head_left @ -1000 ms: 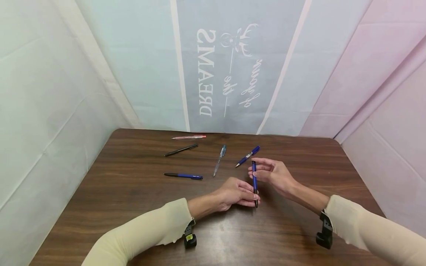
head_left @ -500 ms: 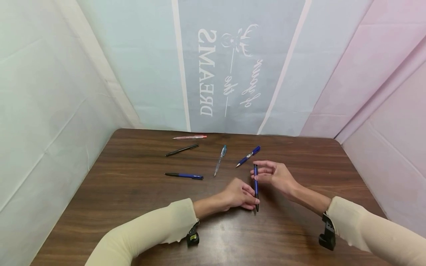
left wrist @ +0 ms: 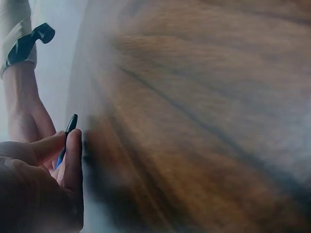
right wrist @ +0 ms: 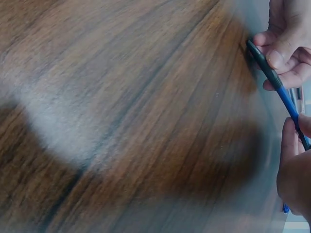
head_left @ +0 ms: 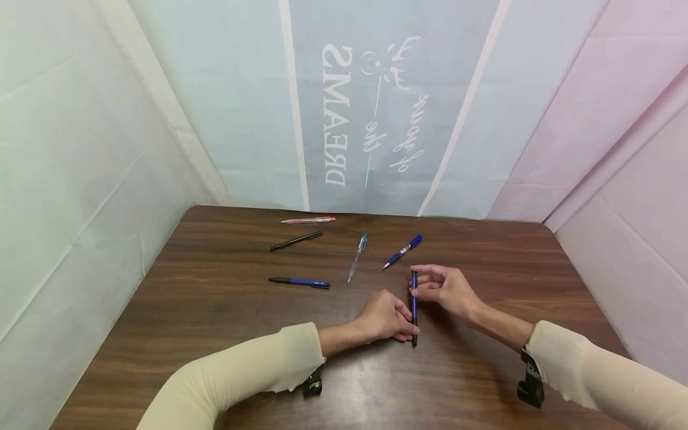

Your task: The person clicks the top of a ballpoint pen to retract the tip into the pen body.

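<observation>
A blue pen with a black grip [head_left: 414, 306] points its tip toward the near side of the table in the head view. My left hand [head_left: 384, 316] pinches it by the black tip end between thumb and fingers. At the other end, my right hand [head_left: 447, 291] holds the pen's blue barrel and top with its fingertips. From the left wrist, the dark tip [left wrist: 71, 123] pokes out past the thumb and finger. The right wrist view shows the blue barrel [right wrist: 286, 101] slanting between both hands.
Left of the hands lies another blue-and-black pen [head_left: 298, 282]. Farther back are a clear pen with a teal top [head_left: 356, 260], a blue pen with a silver tip [head_left: 403, 251], a black pen [head_left: 295, 240] and a red pen [head_left: 308, 220]. A fabric backdrop [head_left: 258, 119] borders the wooden table [head_left: 215, 334].
Both hands and the pen between them have shifted slightly toward the near side. The left hand's fingers have curled in more at the tip end. The other pens lie as before.
</observation>
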`<state>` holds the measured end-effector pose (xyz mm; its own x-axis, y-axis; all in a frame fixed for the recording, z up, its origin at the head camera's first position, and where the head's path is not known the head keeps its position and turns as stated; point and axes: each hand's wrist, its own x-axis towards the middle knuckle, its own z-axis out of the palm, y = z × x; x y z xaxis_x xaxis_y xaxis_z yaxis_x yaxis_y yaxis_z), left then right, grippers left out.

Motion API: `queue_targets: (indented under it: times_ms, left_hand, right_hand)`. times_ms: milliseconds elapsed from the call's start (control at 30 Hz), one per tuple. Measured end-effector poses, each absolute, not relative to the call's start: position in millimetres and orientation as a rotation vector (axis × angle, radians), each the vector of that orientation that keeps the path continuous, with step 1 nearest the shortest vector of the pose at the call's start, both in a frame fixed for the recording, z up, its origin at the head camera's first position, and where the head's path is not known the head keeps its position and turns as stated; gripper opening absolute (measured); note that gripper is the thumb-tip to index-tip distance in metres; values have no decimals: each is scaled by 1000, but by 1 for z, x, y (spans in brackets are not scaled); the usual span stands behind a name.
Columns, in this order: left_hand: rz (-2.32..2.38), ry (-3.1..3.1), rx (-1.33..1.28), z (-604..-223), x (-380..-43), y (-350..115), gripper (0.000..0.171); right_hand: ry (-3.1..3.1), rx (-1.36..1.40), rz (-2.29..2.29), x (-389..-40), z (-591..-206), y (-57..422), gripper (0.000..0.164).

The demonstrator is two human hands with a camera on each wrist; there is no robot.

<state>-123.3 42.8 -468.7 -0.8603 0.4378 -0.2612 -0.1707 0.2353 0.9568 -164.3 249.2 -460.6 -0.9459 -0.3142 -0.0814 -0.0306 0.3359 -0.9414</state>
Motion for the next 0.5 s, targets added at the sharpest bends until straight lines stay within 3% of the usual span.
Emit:
queue_targets:
  times_ms: [500]
  left_hand:
    - [1592,2149,266,-469,-121,41,15]
  right_hand:
    - [2439,-319,-1582,-165,-471,250,54]
